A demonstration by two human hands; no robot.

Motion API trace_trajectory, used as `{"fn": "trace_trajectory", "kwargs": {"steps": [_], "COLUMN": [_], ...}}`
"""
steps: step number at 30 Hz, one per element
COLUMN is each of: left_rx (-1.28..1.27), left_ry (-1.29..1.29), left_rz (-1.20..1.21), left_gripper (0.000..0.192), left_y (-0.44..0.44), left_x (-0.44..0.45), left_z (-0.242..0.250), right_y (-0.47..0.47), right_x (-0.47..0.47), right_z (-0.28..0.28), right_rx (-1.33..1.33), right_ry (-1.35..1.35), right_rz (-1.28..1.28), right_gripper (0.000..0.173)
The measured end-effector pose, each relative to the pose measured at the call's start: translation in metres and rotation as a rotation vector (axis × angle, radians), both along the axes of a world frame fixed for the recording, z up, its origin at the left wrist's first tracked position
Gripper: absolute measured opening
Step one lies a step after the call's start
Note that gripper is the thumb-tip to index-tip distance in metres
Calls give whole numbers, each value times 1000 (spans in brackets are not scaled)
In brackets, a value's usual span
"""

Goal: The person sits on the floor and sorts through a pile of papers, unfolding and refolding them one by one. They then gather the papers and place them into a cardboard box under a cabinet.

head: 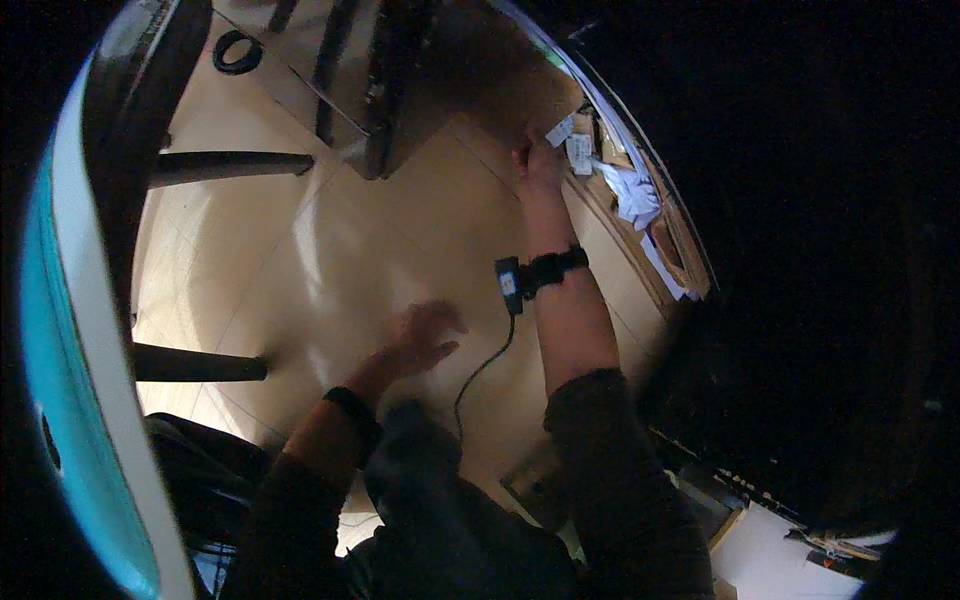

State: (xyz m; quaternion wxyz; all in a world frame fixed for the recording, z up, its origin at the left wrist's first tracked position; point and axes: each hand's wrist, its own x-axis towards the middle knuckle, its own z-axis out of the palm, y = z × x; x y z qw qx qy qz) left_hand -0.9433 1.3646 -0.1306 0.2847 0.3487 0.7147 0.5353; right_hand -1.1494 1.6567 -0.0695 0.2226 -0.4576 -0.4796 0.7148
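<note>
My right hand (541, 165) reaches forward to the near side of an open cardboard box (604, 206). Its fingertips lie in shadow beside a white printed label (579, 154) and a second pale tag (560, 132). Whether the fingers grip anything there is too dark to tell. Crumpled white paper (636, 196) sits in the box. My left hand (431, 334) hovers over the tiled floor (390, 247) with fingers apart and nothing in it. On my right wrist a black strap (559, 266) carries a small black device (509, 285) with a cable.
Dark legs (232, 166) of furniture stand on the floor at left, below a turquoise-and-white edge (82, 315). A black ring, perhaps a tape roll (238, 52), lies at the upper left. A dark metal leg (379, 97) rises ahead. Deep shadow fills the right side.
</note>
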Motion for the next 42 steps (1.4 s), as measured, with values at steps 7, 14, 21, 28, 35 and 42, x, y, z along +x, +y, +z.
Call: {"fn": "trace_trajectory", "kwargs": {"steps": [7, 14, 21, 28, 35, 42], "left_rx": [-87, -136, -211, -249, -214, -225], "left_ry": [52, -65, -30, -82, -111, -18], "left_rz": [2, -13, -6, -40, -6, 5], "left_gripper": [32, 34, 37, 36, 41, 42], "left_y": [-1, 1, -1, -1, -3, -6], "left_x": [15, 15, 18, 17, 21, 21], "left_z": [-12, -6, 15, 20, 21, 35], "right_y": [9, 2, 34, 61, 45, 66], "right_x": [-21, -46, -34, -46, -44, -31], "right_z": [30, 26, -30, -31, -19, -46], "right_rx": [1526, 1125, 889, 1369, 1504, 1207], "right_ry": [-432, -514, -350, -160, -114, 29], "right_rz": [748, 815, 706, 889, 781, 633], "right_gripper": [41, 46, 53, 48, 47, 46]}}
